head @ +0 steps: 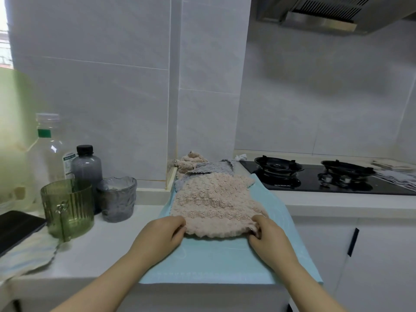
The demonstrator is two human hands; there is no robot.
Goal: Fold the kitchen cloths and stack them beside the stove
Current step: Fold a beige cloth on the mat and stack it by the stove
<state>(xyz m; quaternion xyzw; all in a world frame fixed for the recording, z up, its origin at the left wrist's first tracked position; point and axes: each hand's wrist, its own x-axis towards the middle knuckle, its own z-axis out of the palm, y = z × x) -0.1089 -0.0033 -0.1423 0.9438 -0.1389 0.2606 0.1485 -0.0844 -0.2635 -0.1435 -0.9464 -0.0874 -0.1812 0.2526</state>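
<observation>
Kitchen counter, listed from the left.

- Dark flat slab [19, 228], glossy, rectangular, lying on a pale striped cloth [29, 257] with a scalloped edge.
- Tall clear plastic bottle [48, 143], green band at the neck, standing against the tiled wall.
- Green glass cup [67, 208], ribbed, with a handle, upright in front of the bottles.
- Smoky grey plastic bottle [86, 167], black screw cap.
- Grey glass tumbler [118, 199], embossed pattern, wavy rim, just beside the green cup.
- White countertop [108, 244], smooth.
- Teal mat [213, 262], thin and flat, its near edge hanging over the counter's front.
- Left hand [163, 231], fingers curled onto the near left corner of the pink cloth [213, 203].
- Pink cloth: nubbly, tufted pile, spread on the mat, near edge slightly gathered.
- Grey cloth [210, 170], same tufted pile, zigzag edge, lying behind the pink one and partly under it.
- Bunched pink cloth [191, 162], rumpled in the wall corner at the back.
- Right hand [267, 236], fingers pinching the pink cloth's near right corner.
- Stove [315, 179], black glass top, two round iron burners, just right of the mat.
- Flat cloths [396, 172], pale and grey, at the stove's far right.
</observation>
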